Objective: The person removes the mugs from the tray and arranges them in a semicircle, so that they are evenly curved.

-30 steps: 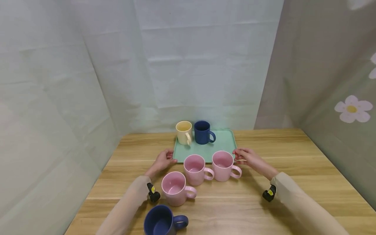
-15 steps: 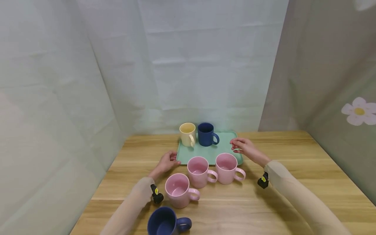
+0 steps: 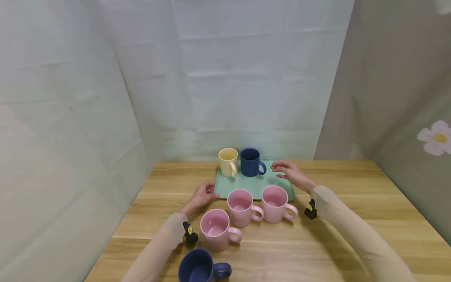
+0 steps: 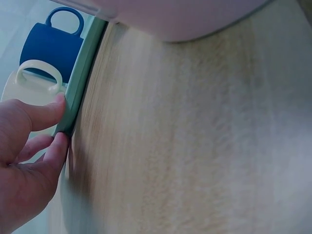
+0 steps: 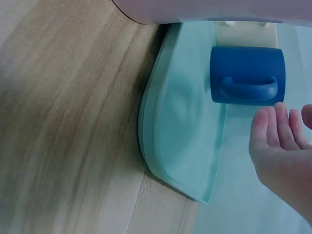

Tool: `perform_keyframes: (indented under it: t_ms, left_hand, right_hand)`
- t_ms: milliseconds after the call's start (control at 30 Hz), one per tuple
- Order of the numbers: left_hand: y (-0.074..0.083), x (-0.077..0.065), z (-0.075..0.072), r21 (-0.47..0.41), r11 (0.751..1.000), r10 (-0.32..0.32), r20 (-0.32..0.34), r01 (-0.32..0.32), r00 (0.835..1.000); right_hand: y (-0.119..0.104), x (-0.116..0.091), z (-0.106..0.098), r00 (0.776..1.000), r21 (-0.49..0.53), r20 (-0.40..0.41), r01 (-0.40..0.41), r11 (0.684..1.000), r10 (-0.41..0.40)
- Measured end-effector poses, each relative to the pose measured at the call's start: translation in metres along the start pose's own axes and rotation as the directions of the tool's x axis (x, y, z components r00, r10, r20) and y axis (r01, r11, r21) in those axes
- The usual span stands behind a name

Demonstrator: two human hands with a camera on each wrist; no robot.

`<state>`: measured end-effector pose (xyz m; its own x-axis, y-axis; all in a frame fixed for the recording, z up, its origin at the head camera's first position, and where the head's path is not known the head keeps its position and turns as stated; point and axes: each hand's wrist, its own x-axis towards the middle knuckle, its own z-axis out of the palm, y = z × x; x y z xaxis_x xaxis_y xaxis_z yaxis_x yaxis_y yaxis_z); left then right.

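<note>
The green tray (image 3: 248, 185) lies towards the far side of the wooden table (image 3: 282, 250), with a cream mug (image 3: 227, 164) at its 11 o'clock and a blue mug (image 3: 249, 165) near 12, handle turned to about 4. At the tray's 8 o'clock the left hand (image 3: 201, 196) pinches the corner; a light, even hold should steady it without tipping. The right hand (image 3: 292, 176) hangs over the 2 o'clock side, fingers loosely parted, holding nothing. Any grip on the blue mug is best low and square. A pink mug (image 3: 274, 209) at 5 and a second pink mug (image 3: 241, 212) at 7 stand close to the near edge, so sliding the tray needs clearance. Farther out at 7 are a third pink mug (image 3: 215, 236) and a dark-blue mug (image 3: 197, 269).
</note>
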<state>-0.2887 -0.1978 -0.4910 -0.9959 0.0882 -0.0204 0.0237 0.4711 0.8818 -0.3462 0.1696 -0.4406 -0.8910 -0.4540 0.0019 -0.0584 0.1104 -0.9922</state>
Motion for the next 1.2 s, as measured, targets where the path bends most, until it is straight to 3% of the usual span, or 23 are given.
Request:
perform_keyframes:
  t_ms: [233, 533, 733, 1200]
  left_hand:
    - [0.000, -0.001, 0.002, -0.010, 1.000, 0.006, -0.006, -0.007, 1.000]
    - [0.001, -0.002, 0.002, -0.014, 1.000, 0.004, 0.008, -0.004, 1.000]
    - [0.002, -0.001, 0.006, -0.025, 1.000, 0.010, 0.002, -0.010, 1.000]
    - [0.004, -0.005, 0.010, -0.028, 0.999, 0.015, 0.009, -0.015, 1.000]
  right_hand:
    - [0.004, 0.012, 0.005, 0.991, 0.044, 0.121, 0.047, 0.998, -0.052]
    - [-0.004, 0.019, 0.010, 0.977, -0.010, 0.214, -0.020, 1.000, 0.021]
    - [-0.004, 0.022, 0.010, 0.980, -0.087, 0.192, -0.029, 0.996, 0.046]
    - [0.001, 0.027, 0.024, 0.985, -0.083, 0.127, -0.109, 0.991, 0.119]
